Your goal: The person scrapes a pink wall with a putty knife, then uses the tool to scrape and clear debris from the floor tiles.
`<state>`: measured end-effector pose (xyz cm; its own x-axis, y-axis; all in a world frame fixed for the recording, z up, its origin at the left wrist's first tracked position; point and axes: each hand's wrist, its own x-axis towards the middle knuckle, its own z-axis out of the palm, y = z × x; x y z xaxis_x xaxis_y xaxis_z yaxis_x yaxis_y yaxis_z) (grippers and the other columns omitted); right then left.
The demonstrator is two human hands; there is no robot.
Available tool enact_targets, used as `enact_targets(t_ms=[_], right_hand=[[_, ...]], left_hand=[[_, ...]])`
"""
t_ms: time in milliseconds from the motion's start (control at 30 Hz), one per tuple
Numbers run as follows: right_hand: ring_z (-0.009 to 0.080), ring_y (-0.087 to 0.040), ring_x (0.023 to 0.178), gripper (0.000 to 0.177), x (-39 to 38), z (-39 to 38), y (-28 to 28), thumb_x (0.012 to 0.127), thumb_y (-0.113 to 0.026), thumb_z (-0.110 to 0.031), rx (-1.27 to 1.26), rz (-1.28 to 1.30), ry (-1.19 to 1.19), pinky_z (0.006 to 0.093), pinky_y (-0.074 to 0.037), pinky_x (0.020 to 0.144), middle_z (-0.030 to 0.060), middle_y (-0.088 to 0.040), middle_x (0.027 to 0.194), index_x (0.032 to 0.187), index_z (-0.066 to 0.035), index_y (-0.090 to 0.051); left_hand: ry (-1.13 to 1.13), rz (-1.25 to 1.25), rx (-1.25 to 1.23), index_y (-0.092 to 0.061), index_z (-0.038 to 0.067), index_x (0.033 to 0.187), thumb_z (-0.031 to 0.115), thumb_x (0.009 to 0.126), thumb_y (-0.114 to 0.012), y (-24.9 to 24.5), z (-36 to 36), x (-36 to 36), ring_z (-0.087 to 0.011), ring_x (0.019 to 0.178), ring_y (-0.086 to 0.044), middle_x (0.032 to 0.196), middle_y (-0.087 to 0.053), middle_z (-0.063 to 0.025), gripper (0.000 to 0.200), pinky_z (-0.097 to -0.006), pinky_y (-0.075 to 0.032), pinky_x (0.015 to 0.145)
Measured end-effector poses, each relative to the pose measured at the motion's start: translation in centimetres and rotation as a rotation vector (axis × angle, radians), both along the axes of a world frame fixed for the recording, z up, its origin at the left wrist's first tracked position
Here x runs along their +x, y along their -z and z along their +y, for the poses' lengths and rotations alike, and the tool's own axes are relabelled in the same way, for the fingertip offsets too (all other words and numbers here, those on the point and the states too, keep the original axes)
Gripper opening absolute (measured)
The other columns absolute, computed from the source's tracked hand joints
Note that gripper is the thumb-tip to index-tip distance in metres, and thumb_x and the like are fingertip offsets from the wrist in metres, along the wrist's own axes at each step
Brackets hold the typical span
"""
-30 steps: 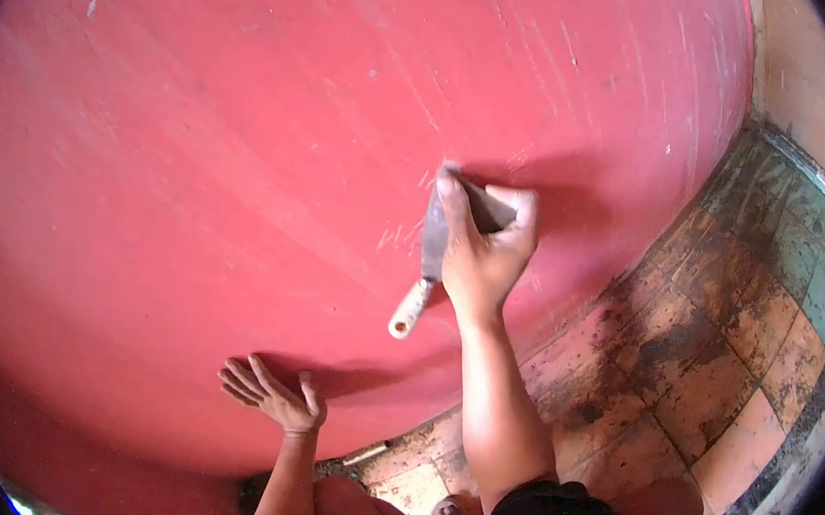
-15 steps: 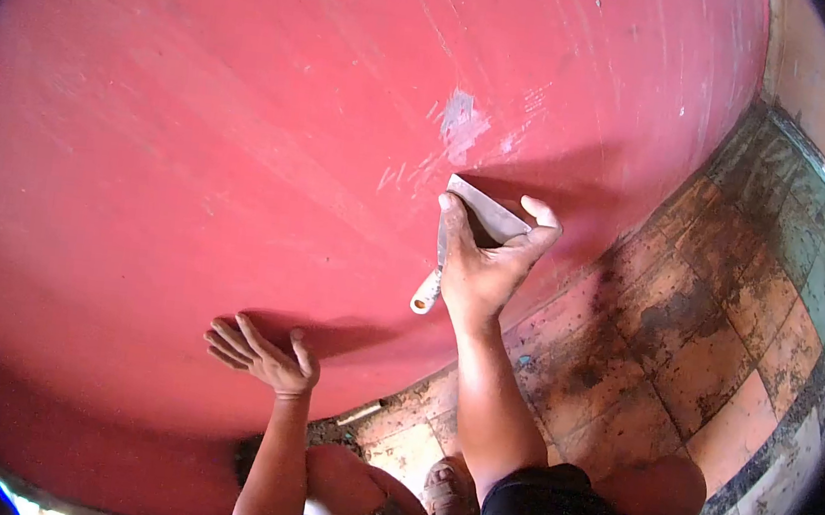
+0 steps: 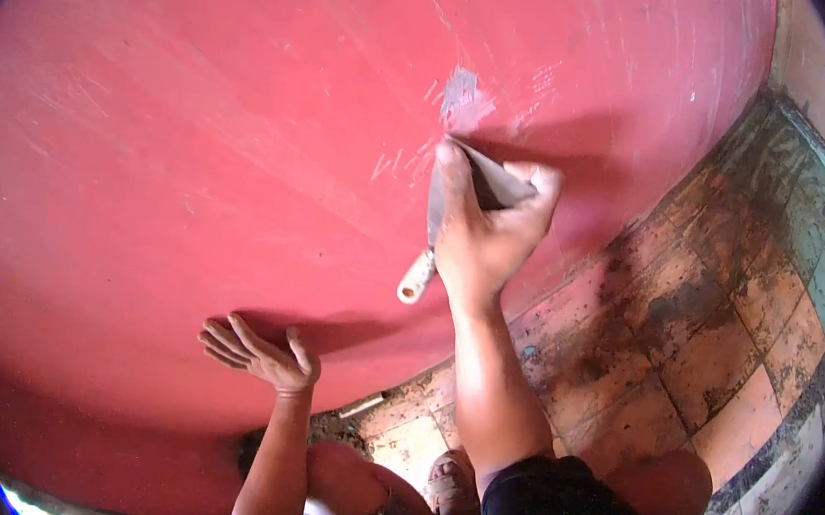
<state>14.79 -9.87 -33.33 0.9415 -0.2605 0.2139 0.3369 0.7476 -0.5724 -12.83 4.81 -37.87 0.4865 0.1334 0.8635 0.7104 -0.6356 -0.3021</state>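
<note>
A red painted wall fills most of the view. My right hand grips a putty knife with a pale handle, its blade pressed flat to the wall just below a grey scraped patch. Fine scratch marks lie to the left of the blade. My left hand rests lower down against the wall, fingers spread flat, holding nothing.
Worn, stained floor tiles run along the wall's foot at right. A beige wall rises at the top right corner. My bare knees and foot sit close to the wall's base.
The knife scraped down, exposing a grey patch, then my right hand brought the blade back up against the wall just under it. My left hand stayed pressed on the wall.
</note>
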Motion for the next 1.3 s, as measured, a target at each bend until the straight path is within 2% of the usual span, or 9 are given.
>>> enact_targets(t_ms=[267,433,533,700,833,900,967,1067,1300], right_hand=[[0.0091,-0.064,0.080,0.047,1.5,-2.3,1.4,0.089,-0.087,-0.005,-0.133,0.063,-0.064,0.0270,-0.054,0.069,0.0076,-0.067,0.088,0.106,-0.005,-0.044],[0.0095,-0.065,0.080,0.047,2.6,-0.7,2.1,0.088,-0.088,-0.005,0.009,-0.099,0.030,0.0261,-0.054,0.068,0.0096,-0.070,0.088,0.106,-0.005,-0.045],[0.0094,-0.066,0.076,0.048,3.7,-2.4,2.5,0.088,-0.088,-0.003,-0.119,-0.125,-0.124,0.0264,-0.055,0.065,0.0076,-0.068,0.086,0.106,-0.004,-0.044],[0.0073,-0.054,0.070,0.050,3.6,-0.7,2.1,0.085,-0.093,-0.013,-0.038,-0.144,-0.048,0.0278,-0.049,0.060,0.0017,-0.059,0.084,0.103,-0.007,-0.046],[0.0069,-0.066,0.074,0.046,2.6,-0.7,1.5,0.090,-0.085,-0.003,-0.169,-0.156,0.002,0.0240,-0.053,0.062,0.0117,-0.074,0.088,0.105,-0.005,-0.041],[0.0070,-0.066,0.074,0.047,2.7,-2.1,0.3,0.090,-0.085,-0.002,0.017,-0.052,-0.187,0.0242,-0.054,0.062,0.0116,-0.074,0.088,0.106,-0.005,-0.041],[0.0076,-0.067,0.073,0.049,3.0,-1.8,0.6,0.089,-0.086,-0.001,-0.011,-0.005,-0.208,0.0252,-0.054,0.062,0.0115,-0.073,0.087,0.108,-0.005,-0.041],[0.0081,-0.067,0.073,0.049,2.0,0.8,0.5,0.089,-0.085,-0.001,-0.124,-0.129,0.084,0.0251,-0.054,0.061,0.0108,-0.072,0.086,0.108,-0.005,-0.040],[0.0086,-0.064,0.071,0.046,3.3,-0.8,0.5,0.086,-0.089,-0.006,-0.013,-0.021,-0.101,0.0264,-0.053,0.060,0.0074,-0.068,0.084,0.103,-0.004,-0.046]], left_hand=[[0.010,-0.004,-0.020,-0.023,-0.002,0.166,0.058,0.106,-0.044,-0.2,-0.3,0.2,-0.0533,0.161,-0.003,0.174,-0.011,-0.0317,0.088,-0.0702,0.001,0.125],[0.005,-0.016,-0.031,-0.023,-0.002,0.167,0.059,0.106,-0.043,0.1,-0.4,0.3,-0.0527,0.161,-0.003,0.174,-0.011,-0.0325,0.088,-0.0702,0.002,0.125],[0.009,-0.033,-0.023,-0.023,-0.001,0.167,0.060,0.106,-0.043,0.1,-0.3,0.9,-0.0529,0.161,-0.004,0.173,-0.011,-0.0331,0.088,-0.0703,0.001,0.125],[-0.005,-0.071,-0.029,-0.022,0.000,0.167,0.064,0.105,-0.040,0.4,-0.3,0.8,-0.0522,0.161,-0.005,0.174,-0.011,-0.0322,0.092,-0.0694,0.001,0.126],[-0.004,-0.044,-0.028,-0.022,-0.001,0.167,0.062,0.106,-0.041,0.2,-0.5,0.8,-0.0533,0.161,-0.005,0.174,-0.010,-0.0332,0.090,-0.0701,0.001,0.125],[-0.005,-0.028,-0.020,-0.021,-0.001,0.167,0.061,0.106,-0.041,0.2,-0.5,0.6,-0.0533,0.161,-0.005,0.174,-0.011,-0.0329,0.089,-0.0702,0.001,0.125],[0.000,-0.042,-0.013,-0.021,-0.001,0.167,0.061,0.106,-0.041,0.2,-0.2,0.9,-0.0533,0.161,-0.004,0.174,-0.010,-0.0327,0.089,-0.0702,0.001,0.125],[0.003,-0.047,-0.030,-0.021,-0.001,0.167,0.061,0.106,-0.042,0.6,-0.5,0.9,-0.0532,0.161,-0.004,0.174,-0.010,-0.0325,0.090,-0.0702,0.002,0.125],[0.002,-0.069,-0.057,-0.019,-0.002,0.168,0.062,0.106,-0.041,0.3,-0.8,1.2,-0.0533,0.161,-0.002,0.174,-0.009,-0.0322,0.091,-0.0698,0.003,0.125]])
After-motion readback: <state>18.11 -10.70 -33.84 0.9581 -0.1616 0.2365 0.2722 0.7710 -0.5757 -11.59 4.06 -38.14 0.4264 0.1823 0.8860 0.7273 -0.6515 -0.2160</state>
